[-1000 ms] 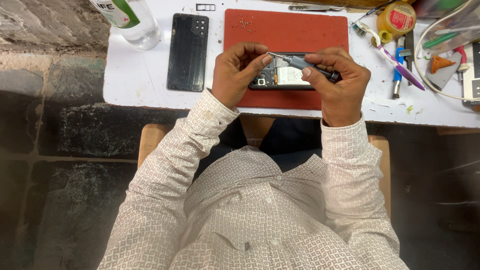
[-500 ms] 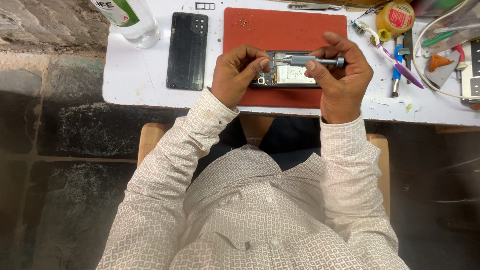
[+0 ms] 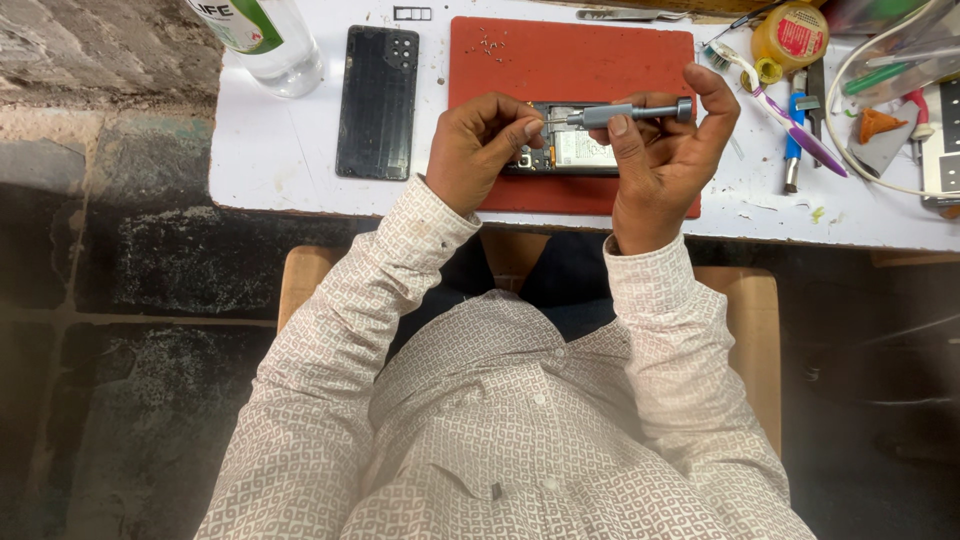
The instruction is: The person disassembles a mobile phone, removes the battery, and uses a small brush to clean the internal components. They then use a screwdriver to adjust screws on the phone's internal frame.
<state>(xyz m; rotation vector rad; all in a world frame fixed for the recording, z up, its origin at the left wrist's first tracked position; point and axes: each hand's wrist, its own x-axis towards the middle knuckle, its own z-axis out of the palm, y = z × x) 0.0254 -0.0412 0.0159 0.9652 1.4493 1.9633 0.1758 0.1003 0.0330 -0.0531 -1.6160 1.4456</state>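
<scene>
An opened phone point(image 3: 578, 150) with its insides showing lies on a red mat point(image 3: 570, 60) on the white table point(image 3: 270, 160). My right hand point(image 3: 660, 160) grips a grey precision screwdriver point(image 3: 625, 113), held level above the phone with its tip pointing left. My left hand point(image 3: 480, 150) has its fingers pinched at the screwdriver's tip, over the phone's left end. Both hands cover part of the phone.
A black phone back cover point(image 3: 378, 100) lies left of the mat, with a clear bottle point(image 3: 265, 40) beyond it. At the right are a toothbrush point(image 3: 790, 100), a small yellow jar point(image 3: 790, 35), tools and a white cable point(image 3: 850, 140). Tweezers point(image 3: 630, 14) lie behind the mat.
My right hand has lifted and turned the screwdriver from slanting down on the phone to level above it. My left fingers moved up to its tip.
</scene>
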